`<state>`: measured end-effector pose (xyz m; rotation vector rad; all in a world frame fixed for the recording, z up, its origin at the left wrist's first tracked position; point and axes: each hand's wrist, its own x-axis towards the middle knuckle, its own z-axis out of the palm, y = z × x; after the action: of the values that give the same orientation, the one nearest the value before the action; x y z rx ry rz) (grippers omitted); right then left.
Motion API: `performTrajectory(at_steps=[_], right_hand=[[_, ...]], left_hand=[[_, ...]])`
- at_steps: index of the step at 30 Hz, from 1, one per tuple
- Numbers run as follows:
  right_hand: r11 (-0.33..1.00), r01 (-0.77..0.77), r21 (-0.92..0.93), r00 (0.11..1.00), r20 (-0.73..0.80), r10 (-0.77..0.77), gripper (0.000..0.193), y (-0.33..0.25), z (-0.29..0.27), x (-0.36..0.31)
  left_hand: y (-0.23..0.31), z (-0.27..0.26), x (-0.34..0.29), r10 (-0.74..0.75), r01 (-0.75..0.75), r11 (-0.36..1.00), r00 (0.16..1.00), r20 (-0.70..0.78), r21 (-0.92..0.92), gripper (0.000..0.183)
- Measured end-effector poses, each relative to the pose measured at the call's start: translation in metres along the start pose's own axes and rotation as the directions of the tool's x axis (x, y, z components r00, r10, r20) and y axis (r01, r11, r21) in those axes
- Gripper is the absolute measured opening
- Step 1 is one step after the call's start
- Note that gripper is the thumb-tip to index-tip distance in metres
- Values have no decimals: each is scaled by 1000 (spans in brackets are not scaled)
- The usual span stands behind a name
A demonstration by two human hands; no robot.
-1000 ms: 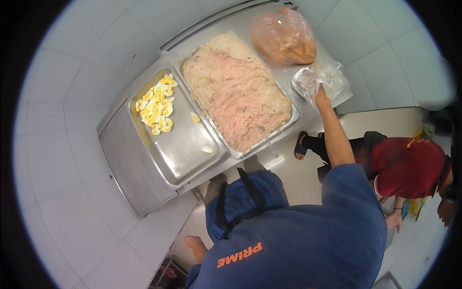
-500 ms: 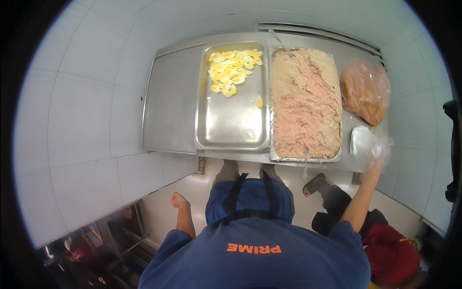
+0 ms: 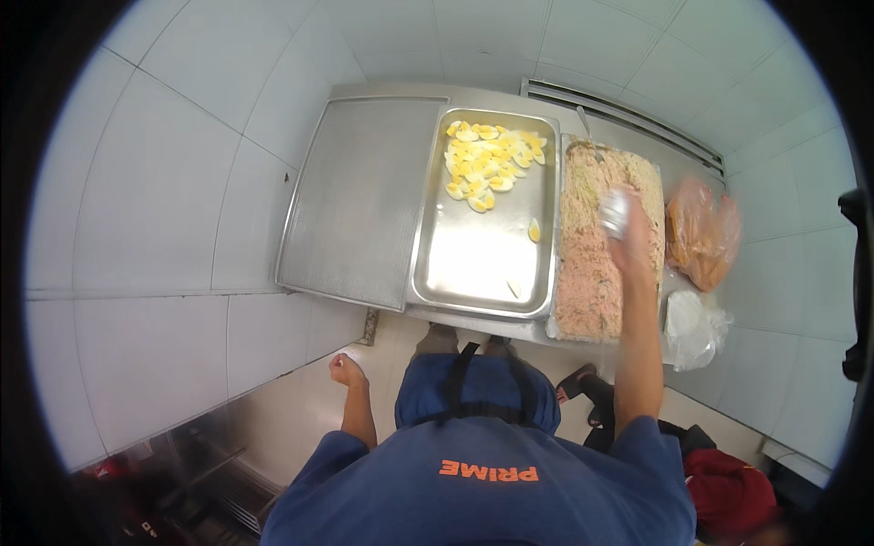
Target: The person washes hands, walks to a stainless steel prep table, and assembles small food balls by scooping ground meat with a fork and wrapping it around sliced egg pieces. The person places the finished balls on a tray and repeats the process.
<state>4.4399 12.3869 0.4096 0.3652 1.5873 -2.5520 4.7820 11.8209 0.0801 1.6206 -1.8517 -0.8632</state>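
My right hand (image 3: 633,238) is over the tray of pink minced filling (image 3: 585,296), gripping a small white piece (image 3: 614,212), perhaps a thin wrapper; motion blurs both. Down at my left side, clear of the counter, hangs my left hand (image 3: 346,369) with its fingers curled closed; what they may hold is hidden. Egg wedges (image 3: 482,164) lie heaped at the far end of a steel tray (image 3: 482,305) left of the filling. Two more wedges are apart from the heap. A spoon (image 3: 583,118) stands at the filling's far edge.
Right of the filling are an orange-brown filled plastic bag (image 3: 703,235) and a clear bag of round white sheets (image 3: 689,326). A flat steel panel (image 3: 360,196) is at the counter's left. Tiled walls close in around it. Behind my right arm is another person in red (image 3: 728,487).
My right hand has left the bag of white sheets and swung left and forward over the filling, now carrying a white piece. My left hand stays low and closed. The view has shifted.
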Motion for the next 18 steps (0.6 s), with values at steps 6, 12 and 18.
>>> performTrajectory(at_steps=[6, 12, 18], right_hand=[[716, -96, -691, 979, 63, 192, 45, 82, 112, 111], [243, 188, -952, 958, 232, 168, 55, 125, 135, 214], [100, 271, -957, 933, 287, 219, 58, 117, 174, 265]], left_hand=[[-62, -29, 24, -186, 186, 983, 982, 44, 1, 24], [-114, -100, 10, -476, 472, 871, 880, -6, 136, 28], [-128, -128, 11, -542, 542, 801, 837, -74, 256, 32]])
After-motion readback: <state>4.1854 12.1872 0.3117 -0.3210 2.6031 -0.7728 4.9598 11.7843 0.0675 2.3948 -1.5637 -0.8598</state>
